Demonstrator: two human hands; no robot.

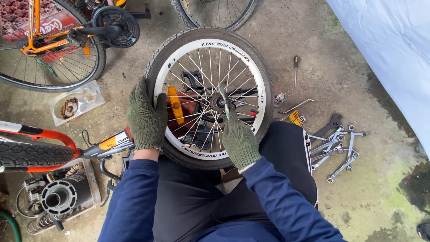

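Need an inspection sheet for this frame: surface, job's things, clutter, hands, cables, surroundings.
Surface: bare concrete floor, stained, mossy patches at right.
Job's things: bicycle wheel with white rim and tyre on, lying over the person's lap.
Clutter: wrenches and a screwdriver scattered at right; tray of parts at left.
Hands: gloved; left hand grips the tyre edge; right hand holds a thin tool at the hub.
Cables: nothing seen.
Surroundings: orange bicycle upper left; white sheet upper right.

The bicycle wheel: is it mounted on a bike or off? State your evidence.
Off. The bicycle wheel lies flat across the person's lap, left hand gripping its rim, right hand by the hub.
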